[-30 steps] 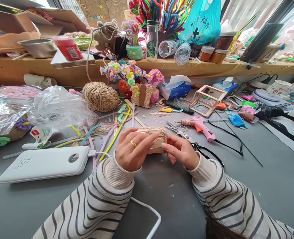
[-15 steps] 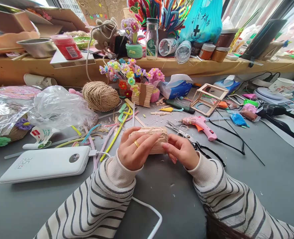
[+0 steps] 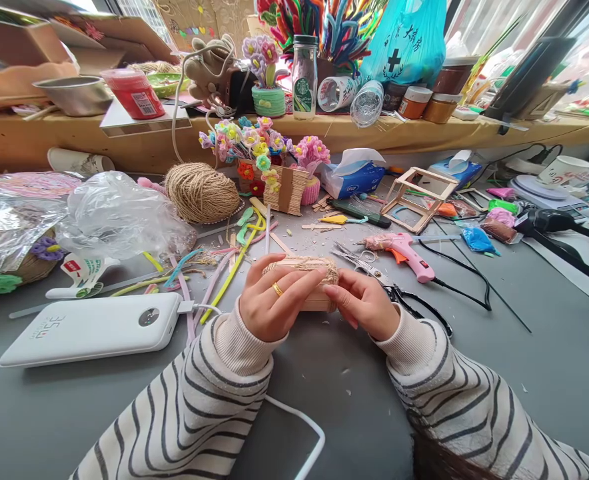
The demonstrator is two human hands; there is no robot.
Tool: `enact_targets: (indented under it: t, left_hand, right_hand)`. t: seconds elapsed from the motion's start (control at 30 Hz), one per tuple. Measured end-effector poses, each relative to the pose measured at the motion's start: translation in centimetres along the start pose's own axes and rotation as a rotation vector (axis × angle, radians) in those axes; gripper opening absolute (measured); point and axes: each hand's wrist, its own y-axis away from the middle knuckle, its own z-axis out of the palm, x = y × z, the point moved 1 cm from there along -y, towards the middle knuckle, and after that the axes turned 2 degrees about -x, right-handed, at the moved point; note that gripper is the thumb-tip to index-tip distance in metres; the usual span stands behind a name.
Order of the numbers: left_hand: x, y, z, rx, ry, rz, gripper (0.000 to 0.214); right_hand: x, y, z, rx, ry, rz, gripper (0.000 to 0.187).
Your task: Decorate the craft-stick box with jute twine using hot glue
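Both hands hold a small box of wooden craft sticks (image 3: 318, 298) just above the grey table (image 3: 524, 373). Jute twine is wound around its upper rim (image 3: 308, 265). My left hand (image 3: 269, 300), a gold ring on one finger, wraps its fingers over the box's left side and top. My right hand (image 3: 367, 303) grips the right end with curled fingers. Most of the box's front is hidden behind my hands.
A ball of jute twine (image 3: 202, 193), scissors (image 3: 362, 262), a pink glue gun (image 3: 402, 252) with black cord, and loose pipe cleaners (image 3: 234, 260) lie beyond my hands. A white power bank (image 3: 92, 329) sits left. A stick frame (image 3: 417, 199) and pipe-cleaner flowers (image 3: 262, 157) stand behind.
The box has turned slightly in my hands and its twine-wrapped rim sits a little higher and more to the right. Both hands keep their grip.
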Motion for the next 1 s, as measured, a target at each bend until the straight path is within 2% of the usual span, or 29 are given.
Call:
enact_targets:
  t: [0.43, 0.67, 1.0]
  left_hand:
    - [-0.30, 0.48, 0.32, 0.015, 0.106, 0.010, 0.017]
    - [-0.27, 0.50, 0.21, 0.009, 0.134, 0.022, 0.017]
    - [-0.23, 0.46, 0.24, -0.015, 0.088, 0.042, 0.017]
  right_hand:
    - [0.35, 0.08, -0.10, -0.122, -0.058, 0.084, 0.034]
    - [0.52, 0.01, -0.24, -0.087, -0.017, 0.054, 0.037]
    - [0.58, 0.03, -0.01, -0.029, -0.004, 0.086, 0.034]
